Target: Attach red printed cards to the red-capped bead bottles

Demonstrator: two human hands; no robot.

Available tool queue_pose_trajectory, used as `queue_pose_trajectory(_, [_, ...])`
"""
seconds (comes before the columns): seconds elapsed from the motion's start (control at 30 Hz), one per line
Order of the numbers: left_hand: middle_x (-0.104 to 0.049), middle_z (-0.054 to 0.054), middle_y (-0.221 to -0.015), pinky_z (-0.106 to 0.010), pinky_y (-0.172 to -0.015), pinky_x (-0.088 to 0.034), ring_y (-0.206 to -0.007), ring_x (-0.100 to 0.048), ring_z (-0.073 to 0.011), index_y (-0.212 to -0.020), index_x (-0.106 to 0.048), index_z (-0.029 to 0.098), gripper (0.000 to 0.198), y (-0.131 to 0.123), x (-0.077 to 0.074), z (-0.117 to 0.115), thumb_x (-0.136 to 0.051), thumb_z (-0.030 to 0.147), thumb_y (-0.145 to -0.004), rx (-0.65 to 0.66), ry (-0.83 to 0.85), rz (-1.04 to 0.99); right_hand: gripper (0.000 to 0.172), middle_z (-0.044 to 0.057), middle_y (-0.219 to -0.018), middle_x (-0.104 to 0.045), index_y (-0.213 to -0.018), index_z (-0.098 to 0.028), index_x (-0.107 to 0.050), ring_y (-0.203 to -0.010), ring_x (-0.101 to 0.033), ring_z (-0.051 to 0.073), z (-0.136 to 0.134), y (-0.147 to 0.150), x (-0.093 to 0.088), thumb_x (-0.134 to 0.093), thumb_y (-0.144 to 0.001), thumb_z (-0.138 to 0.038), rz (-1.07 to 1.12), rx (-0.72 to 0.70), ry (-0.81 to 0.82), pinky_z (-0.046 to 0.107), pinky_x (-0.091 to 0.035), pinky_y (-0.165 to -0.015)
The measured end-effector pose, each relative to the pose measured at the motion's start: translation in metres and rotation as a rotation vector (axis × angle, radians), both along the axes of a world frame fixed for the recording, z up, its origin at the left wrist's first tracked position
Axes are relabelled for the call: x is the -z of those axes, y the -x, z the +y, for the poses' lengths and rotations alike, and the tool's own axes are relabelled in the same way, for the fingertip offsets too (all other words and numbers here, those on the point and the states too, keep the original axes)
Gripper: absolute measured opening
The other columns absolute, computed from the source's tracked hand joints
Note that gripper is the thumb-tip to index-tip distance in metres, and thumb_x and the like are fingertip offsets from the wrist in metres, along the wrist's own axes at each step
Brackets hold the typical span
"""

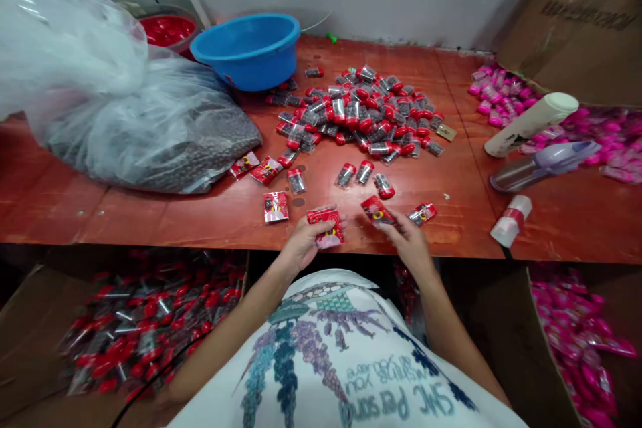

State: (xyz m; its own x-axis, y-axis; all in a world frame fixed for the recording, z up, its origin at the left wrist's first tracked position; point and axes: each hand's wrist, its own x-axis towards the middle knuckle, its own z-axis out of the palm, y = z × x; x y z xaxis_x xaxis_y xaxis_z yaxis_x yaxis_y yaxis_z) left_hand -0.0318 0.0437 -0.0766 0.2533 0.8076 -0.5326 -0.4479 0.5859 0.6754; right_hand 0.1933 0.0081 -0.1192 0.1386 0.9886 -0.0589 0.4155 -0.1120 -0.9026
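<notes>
My left hand [301,241] pinches a stack of red printed packets [328,231] at the table's front edge, thumb on top. To its right, my right hand [407,239] holds a single red packet [376,211] between thumb and fingers, tilted toward the left. The two hands are apart. Just beyond them lie small red-capped bottles [365,172] with dark contents. One red packet [275,207] lies flat left of my left hand, and a bottle with a red label [422,214] rests right of my right hand. A large pile of red-capped bottles [354,110] spreads farther back.
A clear bag of dark beads [190,127] and a blue basin [245,47] stand at the left back. On the right are a pale cylinder [531,124], a lilac-lidded bottle [542,164], a roll [511,221] and pink items [506,97]. Filled boxes sit below the table [200,221].
</notes>
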Motion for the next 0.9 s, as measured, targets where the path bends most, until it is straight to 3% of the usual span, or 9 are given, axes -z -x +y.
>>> queue_pose_trajectory(0.1, [-0.072, -0.014, -0.095, -0.039, -0.073, -0.057, -0.081, -0.07, -0.0247, -0.108, -0.063, 0.011, 0.048, 0.002, 0.001, 0.002, -0.076, 0.007, -0.062, -0.025, 0.021, 0.001, 0.044, 0.01, -0.112, -0.061, -0.121, -0.023, -0.061, -0.089, -0.06, 0.025, -0.005, -0.029, -0.004, -0.057, -0.083, -0.043, -0.378, 0.158, -0.009, 0.04, -0.048, -0.08])
queue_pose_trajectory(0.17, [-0.073, -0.013, -0.093, -0.037, -0.072, -0.057, -0.078, -0.07, -0.023, -0.109, -0.063, 0.012, 0.049, -0.001, 0.003, 0.003, -0.077, 0.01, -0.062, -0.027, 0.008, 0.006, 0.043, 0.012, -0.114, -0.057, -0.121, -0.022, -0.06, -0.088, -0.059, 0.024, -0.007, -0.025, -0.009, -0.057, -0.083, -0.042, -0.459, 0.203, -0.07, 0.039, -0.048, -0.079])
queue_pose_trajectory(0.33, [-0.073, -0.007, -0.088, -0.028, -0.067, -0.056, -0.073, -0.068, -0.0173, -0.1, -0.067, 0.013, 0.043, -0.019, 0.004, 0.004, -0.08, 0.014, -0.06, -0.078, -0.089, 0.024, 0.044, 0.004, -0.097, -0.062, -0.128, -0.024, -0.051, -0.067, -0.056, 0.013, -0.002, 0.042, -0.017, -0.056, -0.086, -0.034, -0.004, -0.079, -0.156, 0.026, -0.049, -0.063])
queue_pose_trajectory(0.4, [-0.073, -0.005, -0.087, -0.025, -0.068, -0.055, -0.074, -0.067, -0.0152, -0.096, -0.068, 0.013, 0.038, -0.023, 0.004, 0.005, -0.081, 0.015, -0.06, -0.1, -0.14, 0.021, 0.043, 0.002, -0.094, -0.064, -0.13, -0.026, -0.049, -0.071, -0.059, 0.013, 0.004, 0.062, -0.018, -0.054, -0.088, -0.03, 0.047, -0.129, -0.176, 0.024, -0.049, -0.066])
queue_pose_trajectory(0.5, [-0.072, -0.004, -0.084, -0.023, -0.067, -0.054, -0.071, -0.066, -0.0136, -0.094, -0.068, 0.013, 0.037, -0.022, 0.003, 0.007, -0.081, 0.016, -0.06, -0.125, -0.182, 0.046, 0.043, 0.001, -0.089, -0.066, -0.132, -0.027, -0.048, -0.075, -0.062, 0.015, 0.015, 0.07, -0.021, -0.051, -0.089, -0.027, -0.016, -0.211, -0.183, 0.024, -0.048, -0.068])
queue_pose_trajectory(0.7, [-0.068, -0.001, -0.067, -0.023, -0.057, -0.054, -0.057, -0.062, -0.0122, -0.08, -0.067, 0.01, 0.036, -0.014, 0.006, 0.012, -0.086, 0.015, -0.049, -0.261, -0.133, 0.066, 0.043, 0.002, -0.095, -0.07, -0.134, -0.028, -0.048, -0.082, -0.065, 0.017, 0.045, 0.04, -0.023, -0.044, -0.092, -0.021, -0.251, -0.426, -0.21, 0.026, -0.048, -0.073])
queue_pose_trajectory(0.83, [-0.065, -0.001, -0.061, -0.026, -0.053, -0.055, -0.053, -0.061, -0.0131, -0.07, -0.063, 0.01, 0.023, -0.004, 0.002, 0.016, -0.082, 0.011, -0.056, -0.377, 0.026, 0.007, 0.038, 0.012, -0.117, -0.063, -0.124, -0.022, -0.059, -0.103, -0.056, 0.025, 0.081, -0.002, -0.019, -0.043, -0.09, -0.014, -0.696, -0.29, -0.299, 0.036, -0.044, -0.086])
queue_pose_trajectory(0.9, [-0.064, -0.002, -0.059, -0.027, -0.055, -0.056, -0.052, -0.062, -0.0129, -0.068, -0.062, 0.01, 0.014, 0.002, -0.003, 0.017, -0.076, 0.009, -0.066, -0.4, 0.106, -0.041, 0.036, 0.014, -0.126, -0.058, -0.119, -0.021, -0.063, -0.109, -0.052, 0.028, 0.097, -0.02, -0.016, -0.046, -0.089, -0.013, -0.858, -0.349, -0.308, 0.041, -0.042, -0.09])
